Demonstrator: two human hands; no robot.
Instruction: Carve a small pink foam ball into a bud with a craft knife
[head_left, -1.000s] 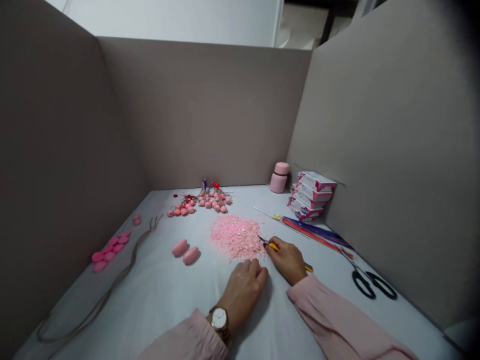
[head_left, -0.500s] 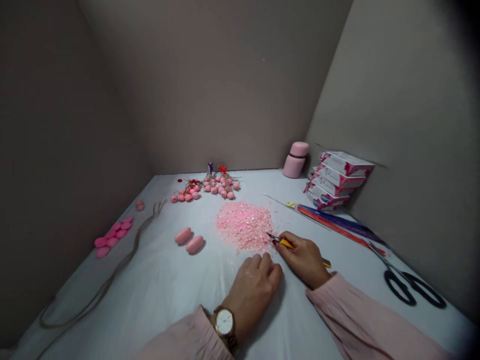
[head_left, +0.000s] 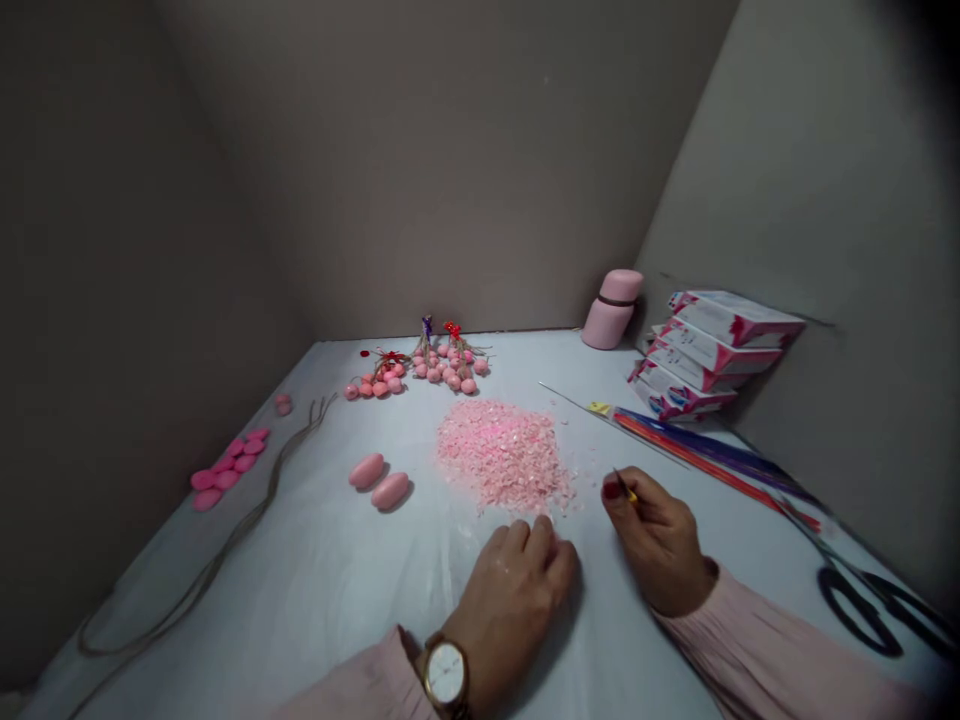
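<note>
A loose heap of small pink shavings [head_left: 501,455] lies in the middle of the white table. My right hand [head_left: 656,540] is raised to the right of the heap, fingers closed around a yellow-handled craft knife [head_left: 631,494]; its thin dark blade points up and most of the handle is hidden in the palm. Just in front of the heap my left hand [head_left: 517,590] rests on the table, back up and fingers curled under. Whatever those fingers hold, if anything, is hidden. Two smooth pink egg-shaped pieces [head_left: 390,490] lie left of the heap.
Flat pink pieces [head_left: 225,478] and long twine [head_left: 259,515] lie left. Bead bunches [head_left: 452,370] with ribbon ties sit behind. On the right are a pink flask [head_left: 611,315], stacked boxes [head_left: 716,350], red and purple strips [head_left: 705,450] and black-handled scissors [head_left: 855,610].
My right hand has drawn back to the right, away from the shavings, and the blade has turned upward. My left hand has barely moved. The view has shifted slightly.
</note>
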